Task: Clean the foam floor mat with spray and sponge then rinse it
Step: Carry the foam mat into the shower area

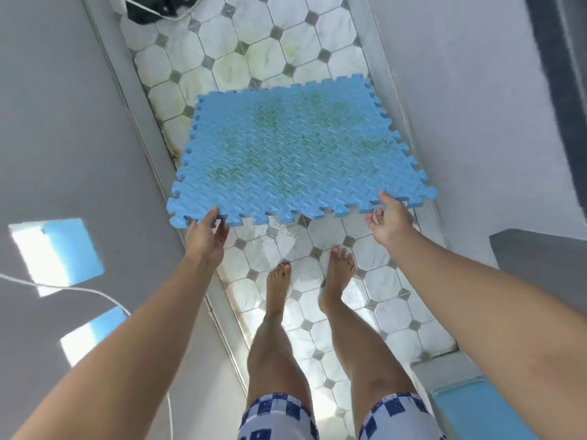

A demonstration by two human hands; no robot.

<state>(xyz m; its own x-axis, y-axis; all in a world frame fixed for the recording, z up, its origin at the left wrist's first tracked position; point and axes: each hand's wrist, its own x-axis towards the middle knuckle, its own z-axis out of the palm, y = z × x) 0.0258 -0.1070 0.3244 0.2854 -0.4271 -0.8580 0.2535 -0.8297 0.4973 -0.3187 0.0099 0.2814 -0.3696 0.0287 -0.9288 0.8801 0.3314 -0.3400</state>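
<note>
A blue foam floor mat (295, 150) with jigsaw edges and greenish stains across its middle hangs level above the tiled floor. My left hand (205, 235) pinches its near left corner, thumb on top and fingers beneath. My right hand (389, 222) grips the near edge toward the right corner, thumb on top of the foam. No spray bottle or sponge is in view.
I stand barefoot on a narrow strip of wet octagonal floor tiles (317, 312) between two grey walls. A dark bundle with a white cable (152, 9) lies at the far end. A blue-topped object (470, 404) sits at the lower right, and a thin white cord (79, 290) crosses the left wall.
</note>
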